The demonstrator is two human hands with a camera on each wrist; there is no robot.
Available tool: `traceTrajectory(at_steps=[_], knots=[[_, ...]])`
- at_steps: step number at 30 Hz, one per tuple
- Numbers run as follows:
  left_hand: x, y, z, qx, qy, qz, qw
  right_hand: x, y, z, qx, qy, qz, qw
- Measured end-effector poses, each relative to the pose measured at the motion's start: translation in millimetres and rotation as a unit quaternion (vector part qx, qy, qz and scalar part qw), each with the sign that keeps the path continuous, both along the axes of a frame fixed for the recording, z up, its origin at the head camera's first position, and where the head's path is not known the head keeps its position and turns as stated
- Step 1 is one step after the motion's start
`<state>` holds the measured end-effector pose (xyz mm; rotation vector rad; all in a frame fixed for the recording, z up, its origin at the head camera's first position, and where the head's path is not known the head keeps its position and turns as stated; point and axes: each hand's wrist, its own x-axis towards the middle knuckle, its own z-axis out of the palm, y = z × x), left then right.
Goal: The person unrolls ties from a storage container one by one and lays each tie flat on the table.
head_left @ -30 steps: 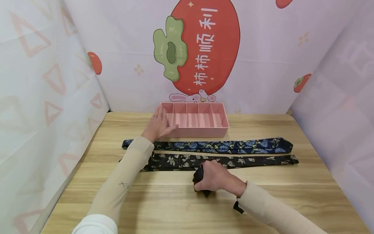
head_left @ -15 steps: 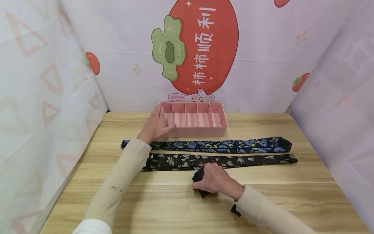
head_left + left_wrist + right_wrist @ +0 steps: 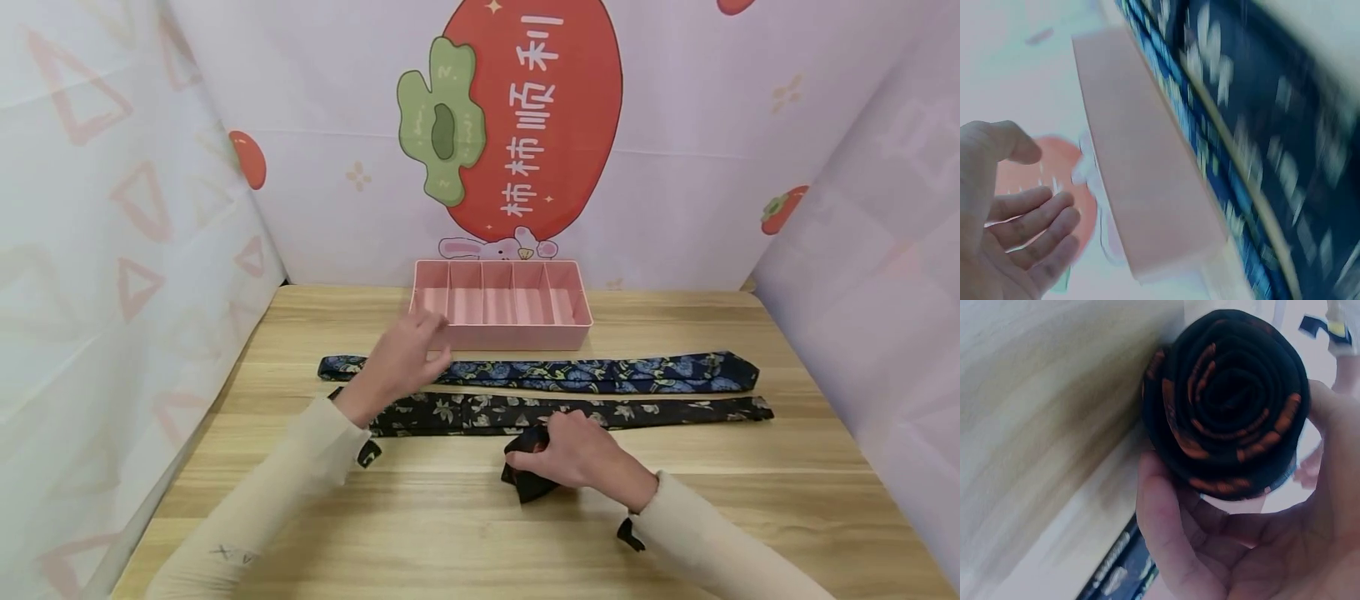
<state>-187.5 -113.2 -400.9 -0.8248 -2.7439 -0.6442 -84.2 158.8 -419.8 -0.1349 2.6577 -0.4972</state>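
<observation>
My right hand (image 3: 573, 458) grips a rolled-up black tie (image 3: 525, 475) on the wooden table; in the right wrist view the rolled tie (image 3: 1229, 403) shows as a tight black spiral with orange marks, fingers curled round it. My left hand (image 3: 401, 358) hovers with relaxed fingers above the left end of a blue floral tie (image 3: 562, 373), just in front of a pink divided box (image 3: 502, 304). The left hand (image 3: 1010, 212) holds nothing. A black floral tie (image 3: 525, 412) lies flat between the two hands.
The wooden table (image 3: 450, 533) is walled on three sides by a printed cloth backdrop (image 3: 525, 125). The pink box (image 3: 1141, 169) has several compartments with nothing in them and stands at the table's back middle.
My left hand has left the pink box's left end and drawn back toward me over the blue tie. My right hand still grips the rolled tie, shifted slightly.
</observation>
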Motion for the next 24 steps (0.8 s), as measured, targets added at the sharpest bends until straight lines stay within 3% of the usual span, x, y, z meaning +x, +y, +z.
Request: traceTrajectory(at_steps=[3,6,11,14,17,24], knots=[[21.5,6.6,-5.9,0.009,-0.045,-0.029,0.9985,0.8,5.7,4.6,-0.012,0.020,0.008,0.9997],[40.3,14.0,-13.5,0.032,-0.111,-0.055,0.9918,1.0,9.6,9.2,-0.028,0.039,0.014,0.9987],[64.0,27.3,-27.2,0.067,-0.225,-0.101,0.9669,0.6,13.7,14.4,-0.036,0.054,0.013,0.9978],[75.2,35.6,-34.9,0.075,-0.273,-0.118,0.9518,0.3,14.7,15.0,-0.044,0.060,0.014,0.9971],[83.0,44.6,-42.8,0.080,-0.298,-0.130,0.9424,0.8,16.8,14.0,-0.054,0.064,0.017,0.9963],[91.2,59.8,-56.8,0.086,-0.289,-0.128,0.9449,1.0,22.5,8.4,-0.078,0.051,-0.004,0.9956]])
